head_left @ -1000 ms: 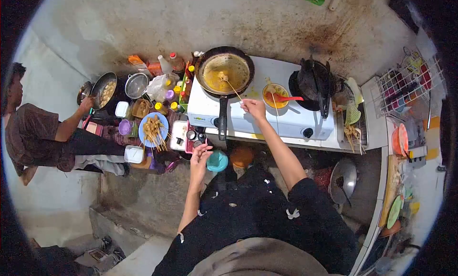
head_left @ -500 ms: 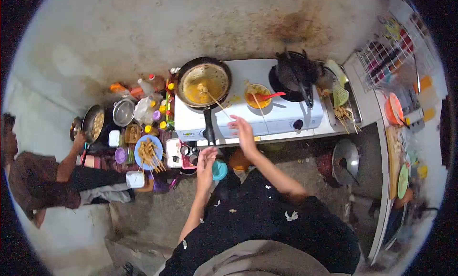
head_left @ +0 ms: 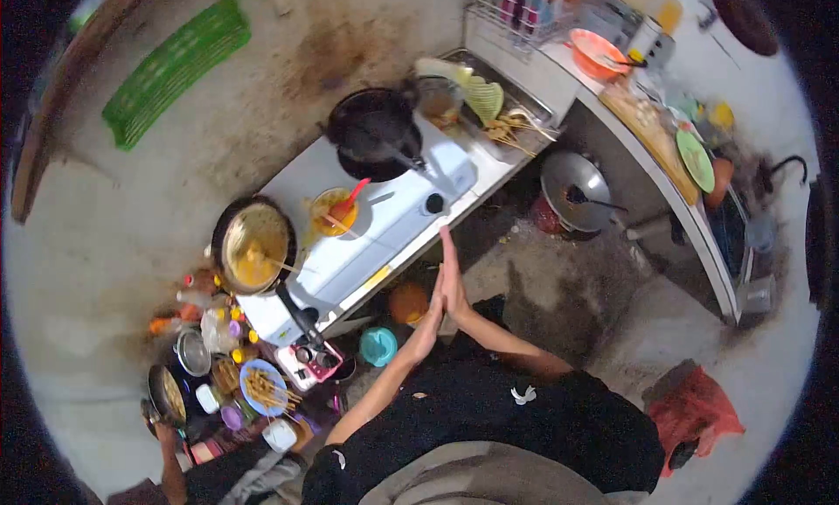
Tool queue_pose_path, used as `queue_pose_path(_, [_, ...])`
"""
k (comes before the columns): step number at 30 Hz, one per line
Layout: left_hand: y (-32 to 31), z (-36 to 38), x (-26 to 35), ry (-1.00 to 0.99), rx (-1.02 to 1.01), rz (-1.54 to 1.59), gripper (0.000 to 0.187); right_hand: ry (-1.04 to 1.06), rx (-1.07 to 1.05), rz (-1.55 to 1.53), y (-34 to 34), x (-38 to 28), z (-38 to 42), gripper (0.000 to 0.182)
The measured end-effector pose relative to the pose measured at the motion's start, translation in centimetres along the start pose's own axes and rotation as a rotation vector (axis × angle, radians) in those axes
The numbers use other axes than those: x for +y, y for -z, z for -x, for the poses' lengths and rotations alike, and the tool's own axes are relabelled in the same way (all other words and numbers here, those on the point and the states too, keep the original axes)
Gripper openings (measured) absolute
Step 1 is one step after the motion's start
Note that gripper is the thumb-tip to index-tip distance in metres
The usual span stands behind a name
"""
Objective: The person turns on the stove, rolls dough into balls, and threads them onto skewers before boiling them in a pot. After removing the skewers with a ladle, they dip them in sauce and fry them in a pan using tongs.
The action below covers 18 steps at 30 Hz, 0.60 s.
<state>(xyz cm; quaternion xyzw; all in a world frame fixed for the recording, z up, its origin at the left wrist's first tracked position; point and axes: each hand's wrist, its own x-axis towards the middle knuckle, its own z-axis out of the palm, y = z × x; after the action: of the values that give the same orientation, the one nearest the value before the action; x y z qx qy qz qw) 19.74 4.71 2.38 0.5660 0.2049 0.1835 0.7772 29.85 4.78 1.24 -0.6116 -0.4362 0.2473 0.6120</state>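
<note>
My left hand (head_left: 426, 328) and my right hand (head_left: 453, 282) meet palm to palm in front of my body, fingers stretched out, with nothing visible between them. Behind them stands a white gas stove (head_left: 288, 287). On its left burner sits a frying pan (head_left: 229, 259) with yellowish sauce, a skewer resting in it and its black handle pointing towards me. A bowl of orange sauce (head_left: 325, 224) with a red spoon (head_left: 354, 196) and a skewer is in the middle of the stove. A dark wok (head_left: 371, 125) covers the right burner.
Skewers lie on a blue plate (head_left: 253, 404) at left, among jars and bottles. A co-worker's arm (head_left: 171, 461) reaches to another pan (head_left: 162, 391). More skewers (head_left: 511, 131) lie at right. A large wok (head_left: 559, 177) and a turquoise container (head_left: 378, 334) are lower down.
My hands, apart before, have come together palm to palm. My view has turned to the right, so the stove appears slanted and further left, and a red bag shows at lower right.
</note>
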Motion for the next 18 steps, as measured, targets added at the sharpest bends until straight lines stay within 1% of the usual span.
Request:
queue_pose_path(1, [-0.6, -0.8, -0.8, 0.100, -0.060, -0.034, 0.065, -0.063, 0.098, -0.014, 1.2, 1.4, -0.9, 0.052])
queue_pose_path(2, [-1.4, -1.6, -1.5, 0.106, -0.086, -0.040, 0.065, -0.064, 0.124, -0.009, 2.8, 2.6, -1.0, 0.052])
queue_pose_path(4, [-3.5, -4.1, -0.9, 0.132, -0.243, -0.084, 0.066, -0.128, 0.239, -0.079, 6.6, 3.0, -2.3, 0.053])
queue_pose_path(5, [-4.7, -5.6, -0.8, 0.133, -0.272, -0.089, 0.066, -0.158, 0.297, -0.113, 8.7, 3.2, -2.8, 0.053])
queue_pose_path(8, [-8.5, -9.7, -1.2, 0.125, -0.476, -0.109, 0.067, -0.249, 0.461, -0.220, 15.2, 4.0, -3.9, 0.055])
queue_pose_path(9, [-10.0, -11.0, -1.4, 0.179, -0.505, -0.056, 0.068, -0.282, 0.500, -0.252, 17.4, 4.3, -4.0, 0.056])
queue_pose_path(10, [-11.6, -12.4, -1.6, 0.169, -0.507, -0.047, 0.068, -0.310, 0.526, -0.283, 19.6, 4.5, -4.2, 0.057])
queue_pose_path(12, [-14.2, -14.7, -1.4, 0.172, -0.522, -0.189, 0.068, -0.373, 0.559, -0.352, 23.1, 5.0, -4.6, 0.058])
queue_pose_path(13, [-15.2, -15.9, -1.1, 0.166, -0.503, -0.177, 0.068, -0.378, 0.538, -0.344, 23.8, 5.6, -5.2, 0.058])
queue_pose_path(15, [-16.5, -18.2, -0.5, 0.352, -0.470, -0.246, 0.068, -0.331, 0.475, -0.352, 24.5, 6.6, -6.1, 0.058])
queue_pose_path(16, [-16.9, -19.0, -0.4, 0.356, -0.441, -0.228, 0.068, -0.315, 0.440, -0.360, 24.5, 6.9, -6.2, 0.057])
queue_pose_path(18, [-17.1, -19.8, -0.3, 0.231, -0.214, -0.106, 0.069, -0.282, 0.364, -0.381, 23.9, 7.3, -6.4, 0.056])
